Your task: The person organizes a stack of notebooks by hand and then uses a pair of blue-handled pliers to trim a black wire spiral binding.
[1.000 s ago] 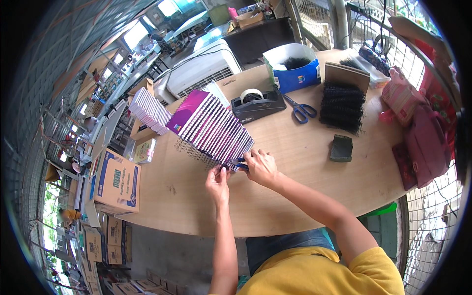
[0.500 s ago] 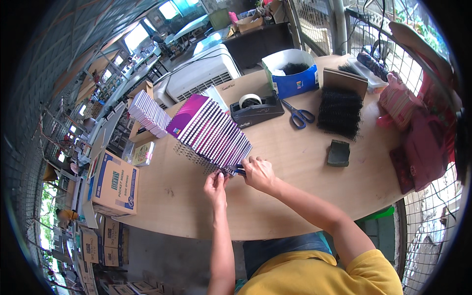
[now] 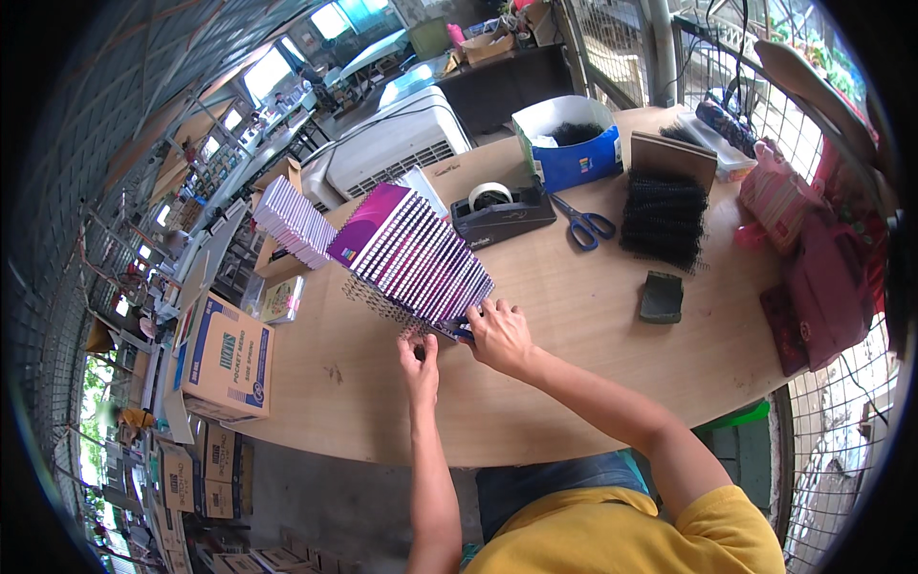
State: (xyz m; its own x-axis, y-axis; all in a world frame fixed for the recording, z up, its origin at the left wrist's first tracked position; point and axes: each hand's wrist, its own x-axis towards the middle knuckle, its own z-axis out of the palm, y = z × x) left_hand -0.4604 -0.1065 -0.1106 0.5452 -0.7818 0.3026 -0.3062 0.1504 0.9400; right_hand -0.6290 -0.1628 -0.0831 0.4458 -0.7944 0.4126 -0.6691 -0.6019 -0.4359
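Observation:
A tall leaning stack of spiral notebooks with purple covers and dark coils stands before me on the table. At its near lower corner my left hand is closed, fingertips curled against the notebook edge and thumb set a little apart. My right hand lies just to the right, its fingers wrapped around a dark-blue-handled hand tool, probably pliers. The tool's tip points at that same corner, close to my left thumb; its jaws are too small to make out. Loose coil ends stick out along the stack's left side.
Behind the stack are a tape dispenser, scissors and a blue box of black coils. Right lie a bundle of black coils, a dark green block and a red bag. A carton sits left, near more notebooks.
My left hand has shifted slightly left and down, its thumb and fingers spreading a little. My right hand keeps the tool at the corner, almost in place.

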